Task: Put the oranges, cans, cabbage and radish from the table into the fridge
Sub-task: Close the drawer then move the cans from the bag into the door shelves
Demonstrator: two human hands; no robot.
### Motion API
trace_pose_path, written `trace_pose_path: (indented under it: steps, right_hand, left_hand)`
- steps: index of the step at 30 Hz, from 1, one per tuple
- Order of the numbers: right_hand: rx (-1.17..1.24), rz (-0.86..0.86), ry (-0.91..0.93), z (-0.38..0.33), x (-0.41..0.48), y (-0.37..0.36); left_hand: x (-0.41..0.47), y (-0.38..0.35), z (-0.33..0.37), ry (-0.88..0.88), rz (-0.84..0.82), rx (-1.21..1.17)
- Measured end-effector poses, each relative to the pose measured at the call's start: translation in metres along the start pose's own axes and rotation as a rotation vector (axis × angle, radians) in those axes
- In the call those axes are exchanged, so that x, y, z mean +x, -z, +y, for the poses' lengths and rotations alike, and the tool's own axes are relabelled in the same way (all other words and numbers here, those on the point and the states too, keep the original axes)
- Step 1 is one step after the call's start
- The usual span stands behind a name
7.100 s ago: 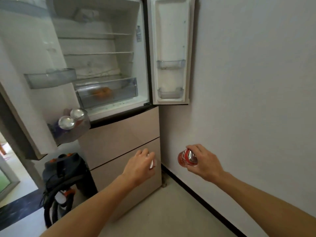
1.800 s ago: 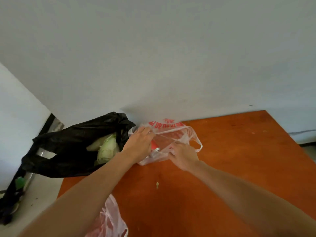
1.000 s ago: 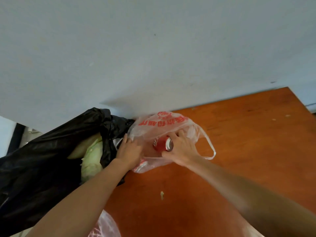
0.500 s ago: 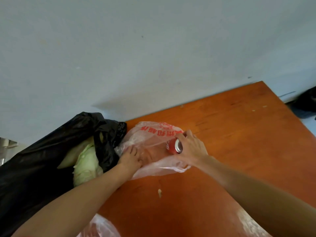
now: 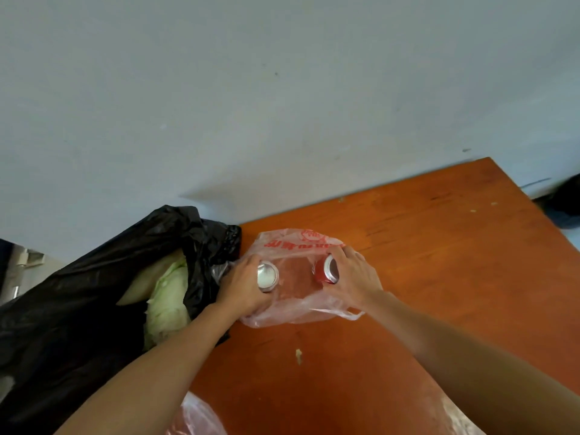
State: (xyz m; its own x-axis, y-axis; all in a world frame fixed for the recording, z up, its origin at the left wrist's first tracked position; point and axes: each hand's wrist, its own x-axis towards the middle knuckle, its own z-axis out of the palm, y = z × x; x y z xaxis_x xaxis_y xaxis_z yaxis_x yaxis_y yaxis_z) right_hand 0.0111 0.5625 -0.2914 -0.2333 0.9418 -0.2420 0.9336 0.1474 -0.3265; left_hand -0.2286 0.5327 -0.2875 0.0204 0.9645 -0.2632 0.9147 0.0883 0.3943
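Over a clear plastic bag with red print (image 5: 295, 246) on the orange-brown table (image 5: 439, 252), each of my hands holds a can. My left hand (image 5: 243, 288) grips a can (image 5: 267, 276) whose silver top faces me. My right hand (image 5: 353, 282) grips a red can (image 5: 326, 271) tilted to the left. Left of them a black bag (image 5: 94, 293) lies open with a pale green cabbage (image 5: 168, 304) inside and a pale, radish-like vegetable (image 5: 147, 277) behind it.
A grey wall (image 5: 282, 105) rises directly behind the table. Another clear plastic bag (image 5: 197, 417) lies at the table's near edge. A small crumb (image 5: 298, 356) sits on the table in front of the bags. A dark object (image 5: 568, 199) lies off the table's far right.
My left hand has taken a second can out of the clear bag and now holds it. My right hand still holds the red can, lifted slightly.
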Motion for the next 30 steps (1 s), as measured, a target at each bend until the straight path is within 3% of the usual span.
trace_pose_path:
  steps: [4,11,16,26,30]
  right_hand:
    - [0.010,0.025,0.005,0.004,-0.004,0.000]
    - [-0.005,0.023,0.066,-0.002,-0.013,0.013]
    - [0.092,0.144,0.073,-0.007,-0.046,0.051]
    - [0.148,0.354,0.008,0.047,-0.155,0.150]
    - [0.118,0.456,-0.073,0.101,-0.219,0.181]
  left_hand:
    - [-0.018,-0.008,-0.001,-0.044,0.052,0.101]
    - [-0.025,0.002,0.010,-0.110,-0.007,0.242]
    - [-0.037,0.031,0.040,-0.181,0.032,0.225]
    - [-0.086,0.085,0.170,-0.426,0.223,0.356]
    - [-0.107,0.079,0.248,-0.558,0.227,0.276]
